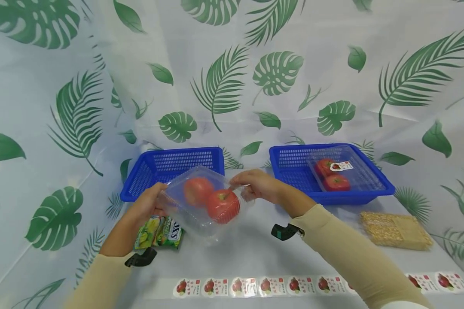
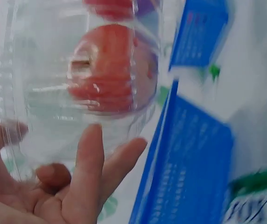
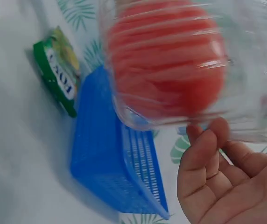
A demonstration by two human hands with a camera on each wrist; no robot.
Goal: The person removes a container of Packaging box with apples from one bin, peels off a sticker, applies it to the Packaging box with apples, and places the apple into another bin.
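Note:
A clear plastic clamshell box point(image 1: 201, 225) is held up and tilted over the table, with two round red fruits point(image 1: 223, 206) inside. At its left edge my left hand point(image 1: 148, 204) grips the plastic. My right hand point(image 1: 259, 184) pinches the opposite corner. In the left wrist view, the left thumb and fingers point(image 2: 89, 168) lie around the box edge, and a fruit point(image 2: 112, 70) shows its stem. From the right wrist, the curled right hand point(image 3: 222, 177) is at the box's rim, close under a fruit point(image 3: 166, 60).
Two blue baskets stand behind: the left basket point(image 1: 216, 156), and the right basket point(image 1: 294, 150) with a labelled fruit box point(image 1: 353, 171). A green FOX'S candy bag point(image 1: 174, 234) lies at left, a packet of yellowish grains point(image 1: 383, 229) at right. Fruit stickers point(image 1: 243, 286) line the front.

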